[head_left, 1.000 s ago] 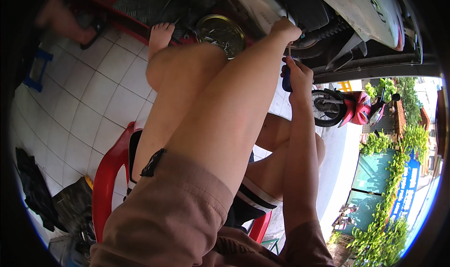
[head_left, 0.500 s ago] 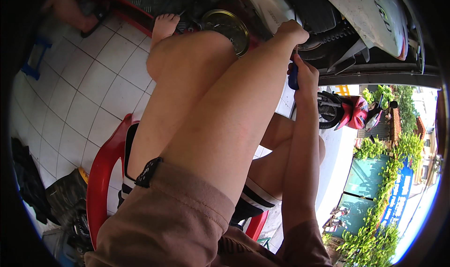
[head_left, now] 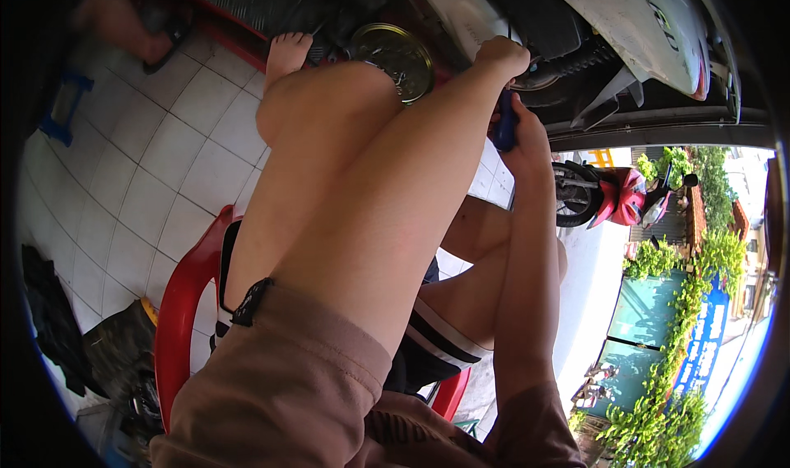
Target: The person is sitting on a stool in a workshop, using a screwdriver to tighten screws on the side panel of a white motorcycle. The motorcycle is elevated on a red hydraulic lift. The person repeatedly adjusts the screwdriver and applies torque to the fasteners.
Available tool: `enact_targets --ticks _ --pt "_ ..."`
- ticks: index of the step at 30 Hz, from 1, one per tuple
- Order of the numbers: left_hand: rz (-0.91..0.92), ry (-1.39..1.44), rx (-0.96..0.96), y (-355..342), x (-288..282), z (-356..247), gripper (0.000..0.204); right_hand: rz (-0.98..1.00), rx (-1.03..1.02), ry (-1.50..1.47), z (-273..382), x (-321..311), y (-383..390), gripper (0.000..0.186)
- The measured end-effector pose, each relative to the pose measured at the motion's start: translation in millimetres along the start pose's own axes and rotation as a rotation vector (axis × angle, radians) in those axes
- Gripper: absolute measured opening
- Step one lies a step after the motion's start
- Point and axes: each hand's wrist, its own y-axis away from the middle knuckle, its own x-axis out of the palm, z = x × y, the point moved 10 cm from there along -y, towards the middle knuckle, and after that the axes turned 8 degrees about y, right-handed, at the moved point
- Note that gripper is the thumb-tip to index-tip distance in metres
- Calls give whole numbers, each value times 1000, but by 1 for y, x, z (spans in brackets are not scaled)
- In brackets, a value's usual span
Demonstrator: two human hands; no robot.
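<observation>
My right hand (head_left: 527,143) grips the blue handle (head_left: 506,124) of what looks like a screwdriver, held close to upright in the view. Just above it, my left hand (head_left: 502,57) is closed in a fist. A thin dark rod shows above that fist; whether it belongs to the tool I cannot tell. Both hands are beside the dark underside of a motorbike with white body panels (head_left: 634,16). Its coil spring (head_left: 588,57) lies to the right of my left hand. The tool's working end is hidden.
A round gold-rimmed tray (head_left: 380,26) with small parts stands left of my hands. A red metal frame (head_left: 222,32) runs behind my bare foot. Around me are a red plastic chair (head_left: 185,303), a blue stool (head_left: 62,110) and another person's leg (head_left: 127,24). A red motorbike (head_left: 625,196) is parked outside.
Both hands have shifted slightly left. My right hand and the blue handle have come closer to my left fist, covering the shaft that showed between them.
</observation>
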Motion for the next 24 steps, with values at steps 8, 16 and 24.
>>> enact_targets --ticks 8,16,24 --pt "173 -36 -178 32 5 -7 26 248 36 -415 20 39 15 16" --pt "-95 174 -37 12 -54 -31 8 213 -16 -51 19 60 20 33" --pt "-228 -305 109 -5 -84 -27 32 257 2 -206 13 87 10 32"
